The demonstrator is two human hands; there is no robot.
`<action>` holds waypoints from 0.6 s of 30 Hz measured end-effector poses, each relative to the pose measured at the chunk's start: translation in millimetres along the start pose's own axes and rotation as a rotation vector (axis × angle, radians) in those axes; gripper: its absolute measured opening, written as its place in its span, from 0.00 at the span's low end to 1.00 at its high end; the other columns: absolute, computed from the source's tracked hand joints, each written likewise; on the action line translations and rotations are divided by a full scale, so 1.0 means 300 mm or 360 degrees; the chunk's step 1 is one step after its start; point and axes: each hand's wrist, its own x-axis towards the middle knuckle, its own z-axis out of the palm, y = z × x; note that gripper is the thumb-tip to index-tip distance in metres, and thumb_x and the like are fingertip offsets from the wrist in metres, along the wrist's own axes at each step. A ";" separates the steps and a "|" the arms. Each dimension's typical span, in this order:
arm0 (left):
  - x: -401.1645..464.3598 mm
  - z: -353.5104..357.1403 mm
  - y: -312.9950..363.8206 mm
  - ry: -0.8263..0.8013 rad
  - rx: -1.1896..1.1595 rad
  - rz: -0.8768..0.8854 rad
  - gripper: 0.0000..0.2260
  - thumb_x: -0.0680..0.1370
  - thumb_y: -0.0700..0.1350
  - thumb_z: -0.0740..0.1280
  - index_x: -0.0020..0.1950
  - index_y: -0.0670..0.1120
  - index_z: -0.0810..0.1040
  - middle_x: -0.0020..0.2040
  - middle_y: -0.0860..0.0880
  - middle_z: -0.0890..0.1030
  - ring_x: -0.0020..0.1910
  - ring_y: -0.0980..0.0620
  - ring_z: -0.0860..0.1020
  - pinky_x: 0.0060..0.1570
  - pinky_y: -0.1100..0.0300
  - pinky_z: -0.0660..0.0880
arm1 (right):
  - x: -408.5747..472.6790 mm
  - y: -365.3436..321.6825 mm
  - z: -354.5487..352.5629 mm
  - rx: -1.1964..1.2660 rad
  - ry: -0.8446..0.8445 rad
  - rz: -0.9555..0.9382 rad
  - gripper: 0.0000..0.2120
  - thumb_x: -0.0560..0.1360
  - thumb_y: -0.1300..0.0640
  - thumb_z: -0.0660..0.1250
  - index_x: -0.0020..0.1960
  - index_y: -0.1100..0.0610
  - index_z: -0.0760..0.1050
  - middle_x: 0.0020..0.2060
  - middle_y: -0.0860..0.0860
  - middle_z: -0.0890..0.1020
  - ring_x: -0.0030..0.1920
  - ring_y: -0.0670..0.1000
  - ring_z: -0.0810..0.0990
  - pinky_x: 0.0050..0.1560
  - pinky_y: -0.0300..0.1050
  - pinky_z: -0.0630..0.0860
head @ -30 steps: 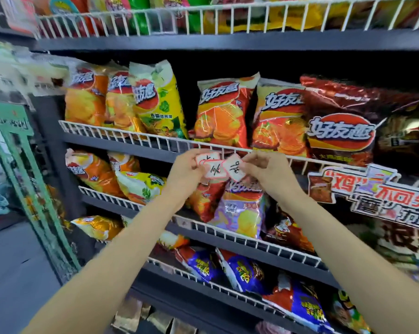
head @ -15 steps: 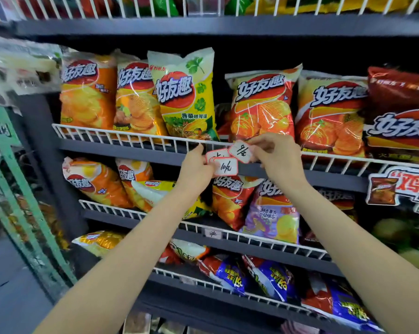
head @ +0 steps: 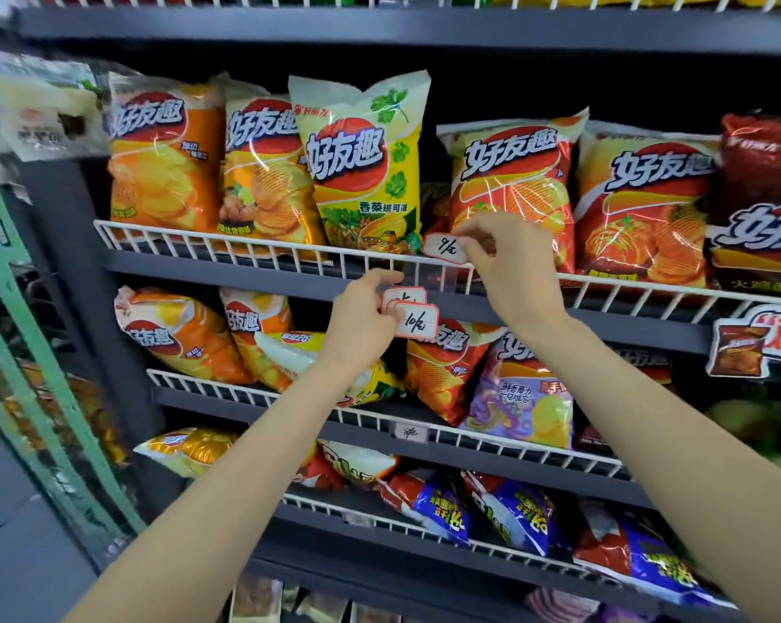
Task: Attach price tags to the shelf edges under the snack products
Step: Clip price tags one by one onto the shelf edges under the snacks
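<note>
Across the whole frame runs a dark shelf rack [head: 254, 281] with white wire rails [head: 227, 245] along each edge, chip bags [head: 361, 164] standing behind them in rows. Centre frame, two bare arms reach up from the bottom corners.

At centre right, the right hand [head: 510, 267] has its fingers curled and pinches a tag [head: 446, 249] marked 9 by its right end, holding it against the top of the upper rail, just below the yellow and red bags. At centre, lower and to the left, the left hand [head: 361, 317] grips a small stack of tags [head: 413, 314] between thumb and curled fingers; the front one reads 10. That stack hangs in front of the dark shelf edge, apart from the rail.

Open room lies between the two hands along the rail, and the rail's left stretch is bare wire. Lower down, another small tag [head: 410, 433] already sits on the third rail.

Compared with half a second ago, the 9 tag has parted from the stack and risen to the rail, while the left hand holds the rest lower.
</note>
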 end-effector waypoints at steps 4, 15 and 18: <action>-0.008 -0.030 -0.020 -0.0118 0.0120 0.0068 0.20 0.75 0.32 0.63 0.64 0.51 0.70 0.35 0.40 0.78 0.22 0.58 0.67 0.22 0.68 0.61 | -0.001 0.004 0.048 -0.0240 -0.0123 -0.0095 0.08 0.76 0.61 0.64 0.50 0.58 0.81 0.44 0.54 0.83 0.45 0.54 0.79 0.44 0.52 0.77; 0.017 -0.042 -0.029 -0.0145 0.0083 0.0062 0.20 0.75 0.33 0.64 0.62 0.53 0.72 0.42 0.39 0.83 0.41 0.42 0.81 0.41 0.48 0.77 | -0.060 0.025 0.115 -0.0736 -0.0101 -0.0317 0.14 0.61 0.72 0.75 0.44 0.61 0.81 0.39 0.55 0.77 0.41 0.57 0.77 0.22 0.40 0.68; 0.021 -0.037 -0.033 -0.0143 0.0080 0.0064 0.20 0.75 0.33 0.65 0.62 0.52 0.71 0.41 0.41 0.82 0.37 0.46 0.79 0.38 0.54 0.74 | -0.069 0.006 0.097 -0.0844 -0.0159 -0.0408 0.23 0.56 0.77 0.72 0.48 0.63 0.79 0.37 0.57 0.77 0.38 0.58 0.77 0.22 0.34 0.54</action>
